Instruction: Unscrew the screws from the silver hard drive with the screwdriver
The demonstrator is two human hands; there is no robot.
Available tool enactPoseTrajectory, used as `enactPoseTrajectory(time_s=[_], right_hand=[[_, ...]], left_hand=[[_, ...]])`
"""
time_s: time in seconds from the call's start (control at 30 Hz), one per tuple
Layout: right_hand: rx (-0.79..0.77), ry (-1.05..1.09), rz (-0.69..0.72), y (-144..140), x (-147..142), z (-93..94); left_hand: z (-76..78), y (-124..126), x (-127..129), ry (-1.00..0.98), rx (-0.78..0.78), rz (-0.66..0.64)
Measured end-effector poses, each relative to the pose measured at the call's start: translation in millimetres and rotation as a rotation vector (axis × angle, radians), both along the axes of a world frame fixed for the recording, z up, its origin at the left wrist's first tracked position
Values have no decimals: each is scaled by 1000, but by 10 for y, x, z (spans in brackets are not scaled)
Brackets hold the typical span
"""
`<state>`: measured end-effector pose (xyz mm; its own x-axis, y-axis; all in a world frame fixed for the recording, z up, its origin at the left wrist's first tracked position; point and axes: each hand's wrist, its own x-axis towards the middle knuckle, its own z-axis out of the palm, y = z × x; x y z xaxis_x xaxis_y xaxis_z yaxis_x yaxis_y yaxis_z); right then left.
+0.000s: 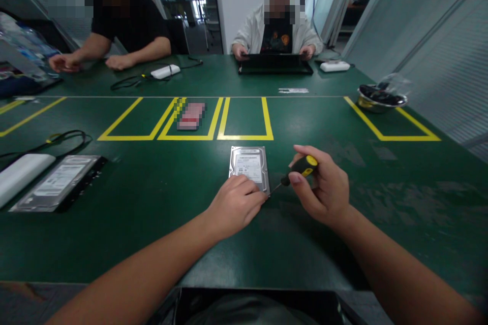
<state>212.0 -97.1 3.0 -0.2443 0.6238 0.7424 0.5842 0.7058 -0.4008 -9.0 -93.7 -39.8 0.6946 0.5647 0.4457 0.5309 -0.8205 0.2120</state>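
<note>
A silver hard drive with a white label lies flat on the green table in front of me. My left hand rests on its near edge, fingers pressing down on the near right corner. My right hand grips a screwdriver with a black and yellow handle. Its thin shaft slants down to the left, and the tip meets the drive's near right corner beside my left fingers.
A second hard drive and a white box lie at the left. Yellow tape squares mark the table's middle. A metal bowl sits at the right. Two persons sit across; one has hands at a dark tray.
</note>
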Motion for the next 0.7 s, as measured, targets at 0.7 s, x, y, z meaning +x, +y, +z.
enactPoseTrajectory(time_s=[0.7], right_hand=[[-88, -233, 187, 15, -31, 412]], left_hand=[[-26, 5, -5, -7, 33, 1]])
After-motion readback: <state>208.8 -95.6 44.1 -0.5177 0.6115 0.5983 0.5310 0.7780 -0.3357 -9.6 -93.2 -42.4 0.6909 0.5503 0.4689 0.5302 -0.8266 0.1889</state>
